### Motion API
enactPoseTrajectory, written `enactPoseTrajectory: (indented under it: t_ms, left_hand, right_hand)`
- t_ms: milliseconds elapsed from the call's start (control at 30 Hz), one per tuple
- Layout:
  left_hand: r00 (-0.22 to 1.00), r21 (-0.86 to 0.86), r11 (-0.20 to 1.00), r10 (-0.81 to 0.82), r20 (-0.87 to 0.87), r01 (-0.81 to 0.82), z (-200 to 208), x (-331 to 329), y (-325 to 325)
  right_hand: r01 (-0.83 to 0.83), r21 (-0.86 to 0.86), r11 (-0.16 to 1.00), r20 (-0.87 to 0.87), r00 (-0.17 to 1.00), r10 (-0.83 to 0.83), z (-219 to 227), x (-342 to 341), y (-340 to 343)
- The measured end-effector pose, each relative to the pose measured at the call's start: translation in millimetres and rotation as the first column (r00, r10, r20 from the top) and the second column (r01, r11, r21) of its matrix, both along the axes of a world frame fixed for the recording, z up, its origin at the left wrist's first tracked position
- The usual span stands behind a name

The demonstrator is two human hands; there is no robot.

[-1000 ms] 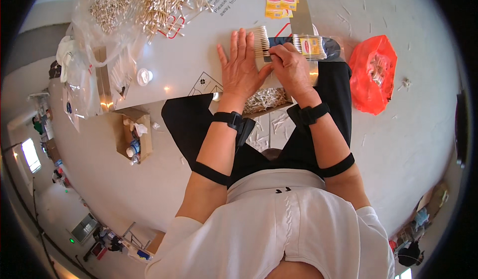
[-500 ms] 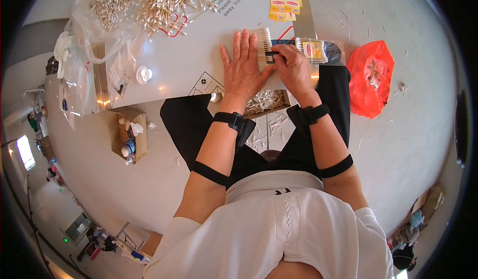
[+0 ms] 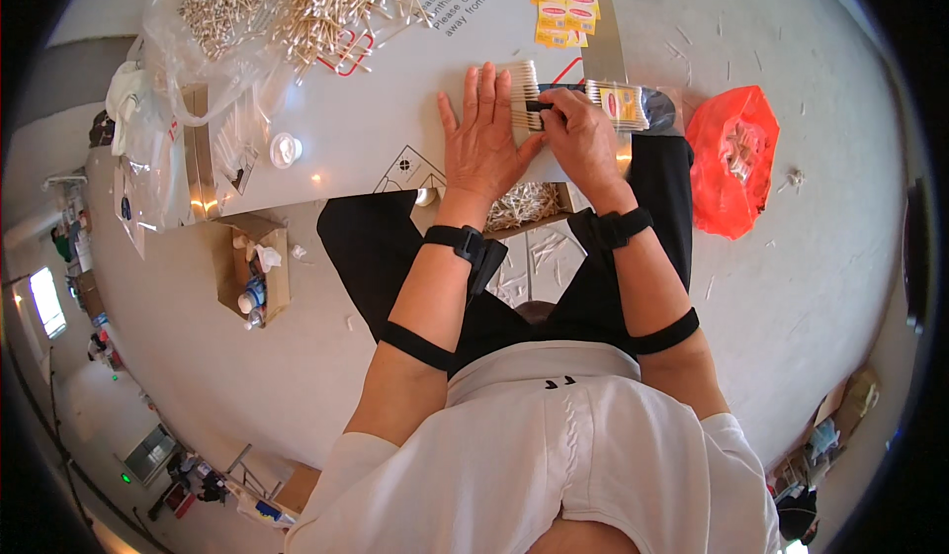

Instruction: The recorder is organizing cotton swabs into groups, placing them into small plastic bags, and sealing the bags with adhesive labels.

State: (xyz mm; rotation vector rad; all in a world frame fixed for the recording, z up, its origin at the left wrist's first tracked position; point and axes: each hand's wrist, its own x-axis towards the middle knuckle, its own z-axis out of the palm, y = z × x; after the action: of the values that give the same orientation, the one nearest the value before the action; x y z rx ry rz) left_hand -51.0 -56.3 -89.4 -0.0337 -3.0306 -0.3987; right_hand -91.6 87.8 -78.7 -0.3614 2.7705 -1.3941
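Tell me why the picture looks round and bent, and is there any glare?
Head view: a fisheye lens curves the white table's edge and leaves black corners; small bright glints sit on the tabletop near the white round cap; both hands appear sharp.

Place: a small packing workshop, probably a cotton-swab packing station
Table: a grey worktable (image 3: pixel 376 129) is heaped with loose cotton swabs (image 3: pixel 297 0)
Supplies: yellow printed labels (image 3: pixel 565 15) are laid out, and clear plastic bags (image 3: pixel 148 149) are piled at the table's edge
Floor: bare concrete strewn with stray swabs; a cardboard box (image 3: pixel 252 267) and a red plastic bag (image 3: pixel 732 159) are set down there
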Motion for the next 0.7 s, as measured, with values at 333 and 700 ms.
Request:
enactPoseTrajectory:
  t_ms: [333,700]
  left_hand:
    - [1.000,-0.007,1.000,-0.004,-0.014,0.004,-2.0,0.1,-0.4]
    - [1.000,0.008,1.000,-0.004,0.002,0.004,-1.4,0.6,-1.0]
  right_hand:
    - [-0.012,0.047,0.999,-0.034,0.999,0.013,-0.9,-8.9,-4.1]
    - [0.001,0.026,1.000,-0.033,0.999,0.000,-1.7,-10.7,-5.4]
